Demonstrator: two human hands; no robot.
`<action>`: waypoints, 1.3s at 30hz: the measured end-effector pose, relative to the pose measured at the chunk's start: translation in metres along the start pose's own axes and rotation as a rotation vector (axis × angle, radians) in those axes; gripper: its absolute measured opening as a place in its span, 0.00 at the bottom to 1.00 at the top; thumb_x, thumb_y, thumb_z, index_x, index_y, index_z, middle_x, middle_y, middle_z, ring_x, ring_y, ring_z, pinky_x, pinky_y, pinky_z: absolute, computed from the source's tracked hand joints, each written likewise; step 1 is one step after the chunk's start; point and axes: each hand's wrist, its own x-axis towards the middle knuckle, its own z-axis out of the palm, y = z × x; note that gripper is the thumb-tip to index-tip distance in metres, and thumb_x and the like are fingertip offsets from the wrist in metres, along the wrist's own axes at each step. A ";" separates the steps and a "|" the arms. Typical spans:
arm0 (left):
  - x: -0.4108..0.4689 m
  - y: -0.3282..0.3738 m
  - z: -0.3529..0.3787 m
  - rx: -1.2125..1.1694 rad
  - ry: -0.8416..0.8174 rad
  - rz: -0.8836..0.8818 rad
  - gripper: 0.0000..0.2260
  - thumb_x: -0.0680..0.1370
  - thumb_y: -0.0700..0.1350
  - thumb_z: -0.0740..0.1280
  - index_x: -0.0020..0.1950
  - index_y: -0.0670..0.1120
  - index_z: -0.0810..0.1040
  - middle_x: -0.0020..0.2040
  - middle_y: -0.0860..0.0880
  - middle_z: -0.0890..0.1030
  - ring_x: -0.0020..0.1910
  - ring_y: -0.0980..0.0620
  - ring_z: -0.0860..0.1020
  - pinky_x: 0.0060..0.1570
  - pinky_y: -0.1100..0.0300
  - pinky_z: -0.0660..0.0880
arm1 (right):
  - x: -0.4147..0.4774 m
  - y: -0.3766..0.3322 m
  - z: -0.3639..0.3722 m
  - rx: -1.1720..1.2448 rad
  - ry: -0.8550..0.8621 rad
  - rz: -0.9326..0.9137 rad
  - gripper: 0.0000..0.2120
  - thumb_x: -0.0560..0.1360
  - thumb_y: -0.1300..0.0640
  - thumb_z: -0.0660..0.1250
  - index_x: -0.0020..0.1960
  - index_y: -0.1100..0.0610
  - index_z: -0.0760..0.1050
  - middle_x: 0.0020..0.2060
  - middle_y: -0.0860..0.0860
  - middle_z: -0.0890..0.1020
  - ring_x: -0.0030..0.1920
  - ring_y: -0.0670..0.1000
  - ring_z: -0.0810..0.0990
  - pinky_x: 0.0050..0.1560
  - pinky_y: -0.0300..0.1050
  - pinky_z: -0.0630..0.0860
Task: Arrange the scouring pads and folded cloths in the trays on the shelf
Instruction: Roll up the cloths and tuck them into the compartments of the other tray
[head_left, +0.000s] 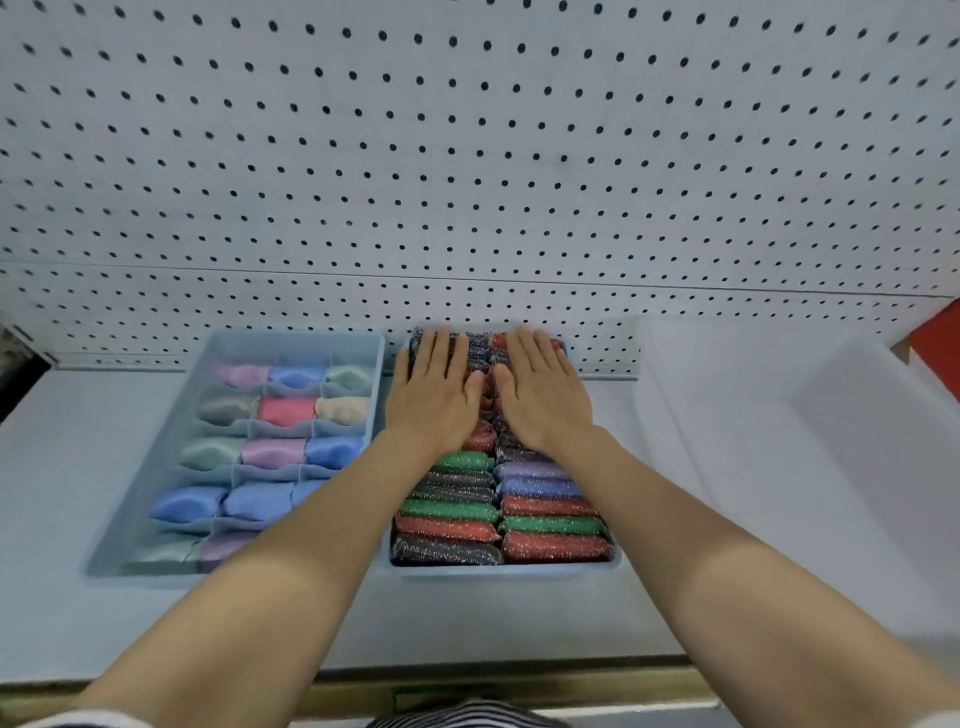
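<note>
A blue tray (498, 569) in the middle of the shelf is packed with two rows of glittery scouring pads (467, 512) in red, green, black, blue and purple. My left hand (434, 392) lies flat with straight fingers on the far pads of the left row. Beside it, my right hand (540, 387) presses flat on the far pads of the right row. To the left stands a divided blue tray (156, 467) holding folded cloths (285, 410) in pink, blue, purple, green and beige, one per compartment.
A white empty bin (810, 415) stands tilted at the right of the shelf. A white pegboard wall (467, 156) rises right behind the trays. The shelf's front edge (467, 680) has a metal strip. Something red (940, 332) shows at the far right.
</note>
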 end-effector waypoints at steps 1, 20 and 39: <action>0.004 0.000 0.000 0.001 -0.008 -0.006 0.27 0.84 0.56 0.40 0.81 0.48 0.39 0.81 0.47 0.38 0.79 0.49 0.36 0.77 0.47 0.37 | 0.004 -0.001 0.002 -0.012 -0.024 -0.010 0.29 0.84 0.44 0.39 0.81 0.54 0.42 0.80 0.50 0.45 0.80 0.50 0.41 0.79 0.51 0.41; 0.002 -0.003 0.010 0.052 0.025 -0.043 0.27 0.84 0.58 0.39 0.82 0.49 0.43 0.82 0.43 0.44 0.80 0.46 0.41 0.78 0.46 0.40 | 0.002 0.007 0.013 -0.109 -0.016 0.031 0.28 0.83 0.42 0.38 0.81 0.51 0.44 0.80 0.56 0.46 0.80 0.54 0.42 0.79 0.51 0.40; -0.055 0.011 0.017 0.042 0.055 0.011 0.26 0.84 0.54 0.40 0.81 0.47 0.41 0.82 0.46 0.42 0.80 0.48 0.40 0.78 0.47 0.40 | -0.049 -0.008 0.017 -0.123 0.026 -0.001 0.29 0.83 0.44 0.39 0.81 0.53 0.43 0.80 0.53 0.47 0.80 0.52 0.42 0.79 0.51 0.42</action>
